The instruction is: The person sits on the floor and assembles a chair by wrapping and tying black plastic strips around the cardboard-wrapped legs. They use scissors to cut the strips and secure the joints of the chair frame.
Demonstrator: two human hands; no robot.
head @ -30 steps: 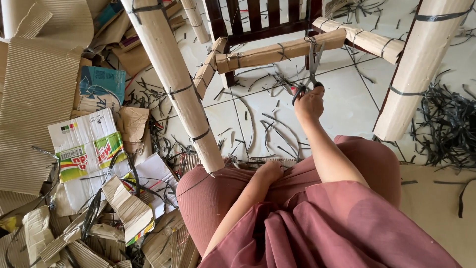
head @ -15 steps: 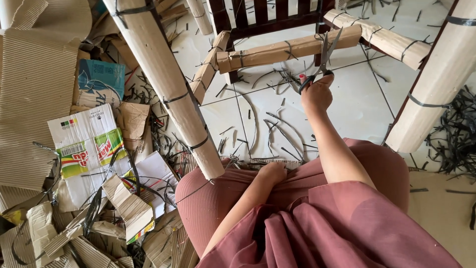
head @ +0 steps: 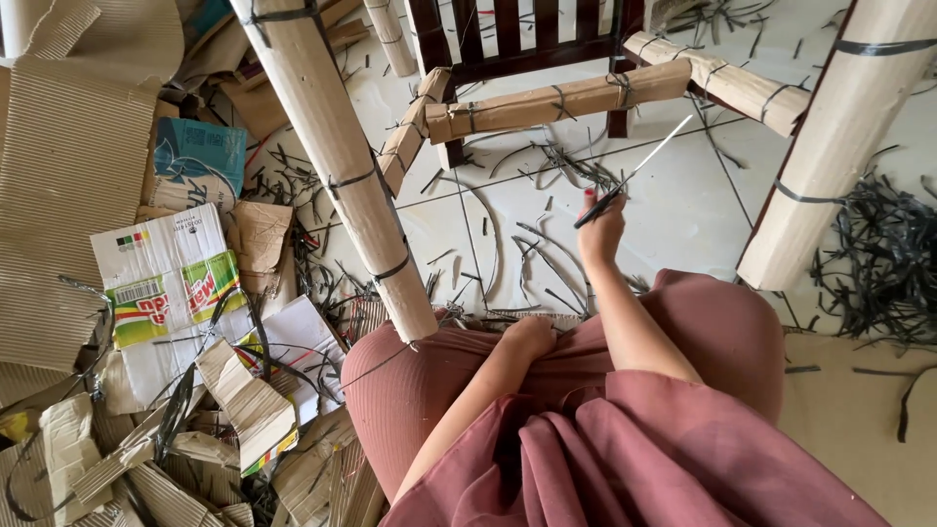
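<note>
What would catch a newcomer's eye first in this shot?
Probably the scissors, raised in the right hand at centre, blades pointing toward the cardboard-wrapped chair rail bound with dark straps. Next, the thick wrapped chair leg slanting down to the person's knee, where the left hand rests on the lap. A heap of torn cardboard fills the left side, and cut black strap pieces litter the tiled floor.

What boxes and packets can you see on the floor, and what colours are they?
Flattened white carton: on the left cardboard pile, rectangular, with a green, red and yellow band.
Teal carton piece: just above it, squarish, blue-green with pale shapes.
White carton piece: beside the left knee, with thin red lines.
</note>
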